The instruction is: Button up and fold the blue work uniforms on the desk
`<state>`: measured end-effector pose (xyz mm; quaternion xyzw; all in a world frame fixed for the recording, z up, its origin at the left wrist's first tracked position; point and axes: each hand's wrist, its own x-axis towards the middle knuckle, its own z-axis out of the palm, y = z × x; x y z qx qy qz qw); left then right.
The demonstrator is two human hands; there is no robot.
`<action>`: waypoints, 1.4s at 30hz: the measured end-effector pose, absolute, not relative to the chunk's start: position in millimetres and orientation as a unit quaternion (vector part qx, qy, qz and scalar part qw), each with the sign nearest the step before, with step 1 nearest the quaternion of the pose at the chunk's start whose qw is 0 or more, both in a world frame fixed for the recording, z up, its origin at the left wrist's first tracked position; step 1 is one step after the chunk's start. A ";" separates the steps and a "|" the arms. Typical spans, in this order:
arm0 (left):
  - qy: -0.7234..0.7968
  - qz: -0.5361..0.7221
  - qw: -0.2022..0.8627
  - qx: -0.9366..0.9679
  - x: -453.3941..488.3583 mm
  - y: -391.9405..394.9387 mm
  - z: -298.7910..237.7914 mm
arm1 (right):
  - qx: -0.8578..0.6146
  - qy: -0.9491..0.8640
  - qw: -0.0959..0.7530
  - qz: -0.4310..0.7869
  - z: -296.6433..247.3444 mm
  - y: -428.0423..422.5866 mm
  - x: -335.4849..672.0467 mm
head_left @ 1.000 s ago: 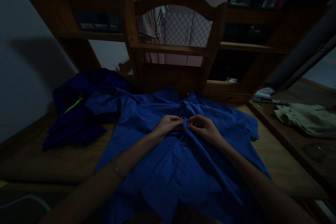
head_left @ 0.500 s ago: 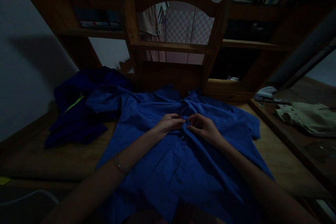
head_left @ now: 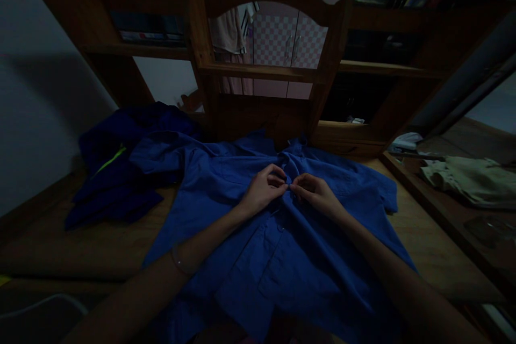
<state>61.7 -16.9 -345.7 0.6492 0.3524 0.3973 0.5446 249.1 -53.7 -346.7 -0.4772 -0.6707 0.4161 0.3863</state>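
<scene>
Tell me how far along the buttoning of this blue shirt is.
Done: the blue shirt lies spread front-up on the wooden table, and its front looks closed at one button lower down. In hand: the left hand and right hand pinch the front edges together just below the collar. Left: anything above the hands at the collar; the dim light hides the lower front's state.

Both bare forearms reach forward and converge toward the midline. The left hand (head_left: 264,189) is curled, thumb and forefinger pinched together. The right hand (head_left: 316,193) is pinched likewise, knuckles uppermost. The fingertips of the two hands meet, touching or nearly so.
</scene>
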 end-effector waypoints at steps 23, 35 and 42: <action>0.315 0.401 0.367 0.778 69.2 -28.6 -345.2 | -0.455 -0.683 0.382 0.424 -338.4 -58.0 253.9; 0.335 0.391 0.468 0.718 64.0 -20.6 -347.2 | -0.483 -0.672 0.380 0.412 -332.4 -58.1 254.4; 0.332 0.395 0.533 0.670 65.7 -10.8 -357.9 | -0.487 -0.674 0.377 0.408 -332.7 -57.1 256.0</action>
